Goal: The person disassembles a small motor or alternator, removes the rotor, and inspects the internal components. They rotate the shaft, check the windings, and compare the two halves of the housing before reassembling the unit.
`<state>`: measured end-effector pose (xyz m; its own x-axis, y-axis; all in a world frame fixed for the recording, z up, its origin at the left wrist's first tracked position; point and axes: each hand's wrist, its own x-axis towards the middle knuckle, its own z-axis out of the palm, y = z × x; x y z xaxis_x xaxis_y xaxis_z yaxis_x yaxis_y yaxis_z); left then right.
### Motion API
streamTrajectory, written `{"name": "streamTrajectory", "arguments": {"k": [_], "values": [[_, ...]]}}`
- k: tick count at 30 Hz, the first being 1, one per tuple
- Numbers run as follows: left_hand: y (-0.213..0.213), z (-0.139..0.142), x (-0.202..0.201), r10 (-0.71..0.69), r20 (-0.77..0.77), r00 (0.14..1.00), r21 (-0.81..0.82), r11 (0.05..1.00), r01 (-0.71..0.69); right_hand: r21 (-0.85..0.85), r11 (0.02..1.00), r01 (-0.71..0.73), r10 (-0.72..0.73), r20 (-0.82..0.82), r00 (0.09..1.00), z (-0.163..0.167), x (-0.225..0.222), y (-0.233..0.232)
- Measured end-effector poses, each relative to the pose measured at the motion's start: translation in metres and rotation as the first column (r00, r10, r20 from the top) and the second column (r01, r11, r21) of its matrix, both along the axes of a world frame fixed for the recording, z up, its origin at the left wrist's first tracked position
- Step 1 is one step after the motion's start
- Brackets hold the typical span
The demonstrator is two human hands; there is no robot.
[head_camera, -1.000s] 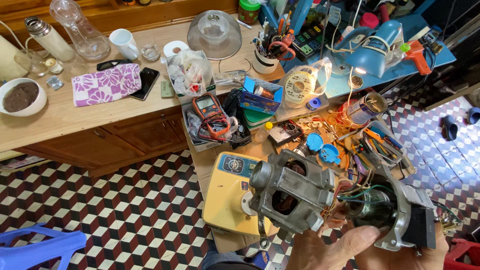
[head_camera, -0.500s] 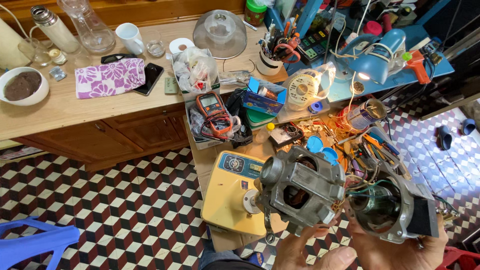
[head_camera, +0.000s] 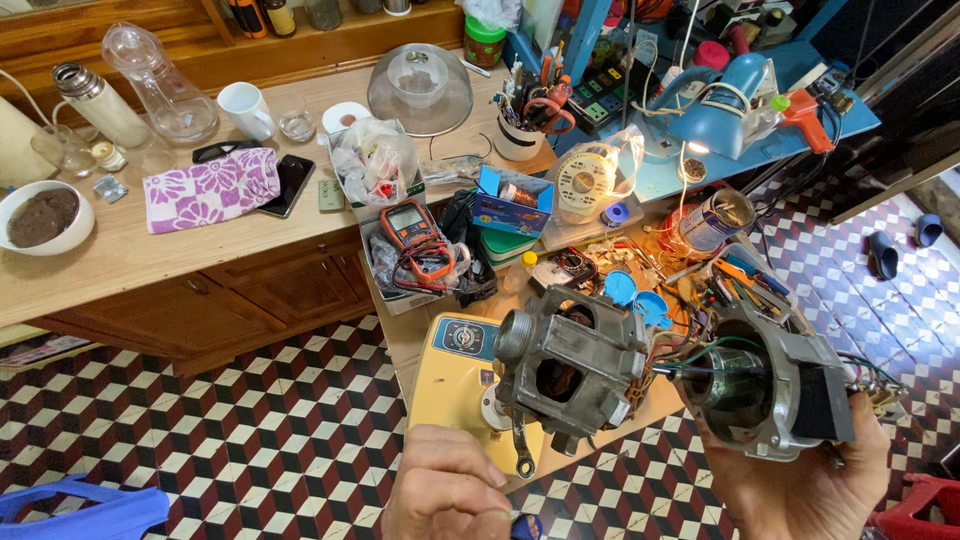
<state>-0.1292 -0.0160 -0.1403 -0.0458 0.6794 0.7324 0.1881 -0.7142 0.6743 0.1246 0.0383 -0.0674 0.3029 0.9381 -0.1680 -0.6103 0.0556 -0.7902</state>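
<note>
Motor — cast metal, likely heavy, rigid, mid-air over the bench edge | right hand fingers wrapped under end housing | left hand curled below, not gripping | hold by housing — wires fragile

Motor housing left of stator half — multimeter behind.

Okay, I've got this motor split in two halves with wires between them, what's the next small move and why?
Probably set the grey housing half down on the bench first. Your right hand holds the coil half, while the left hand sits below the housing; whether it grips it is unclear. Thin coloured wires bridge the gap, so supporting the weight should keep them from being strained.
</note>
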Motion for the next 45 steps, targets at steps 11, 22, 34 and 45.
{"name": "streamTrajectory", "arguments": {"k": [11, 22, 34, 45], "values": [[-0.003, -0.039, 0.089, -0.741, 0.146, 0.656, -0.506, 0.514, 0.693, -0.002, 1.0, 0.01, -0.01, 0.027, 1.0, 0.005, -0.009, 0.003], [0.004, 0.011, 0.131, -0.024, 0.564, 0.825, -0.648, 0.606, 0.461, -0.108, 0.994, 0.012, -0.011, 0.015, 1.0, 0.012, 0.002, 0.006], [0.045, 0.035, 0.152, 0.16, 0.704, 0.692, -0.512, 0.79, 0.338, 0.09, 0.943, -0.32, 0.332, -0.212, 0.919, -0.021, -0.001, 0.046], [0.061, 0.042, 0.156, 0.256, 0.874, 0.413, -0.403, 0.858, 0.32, 0.032, 0.911, -0.41, 0.394, -0.351, 0.849, -0.02, -0.025, 0.051]]}}
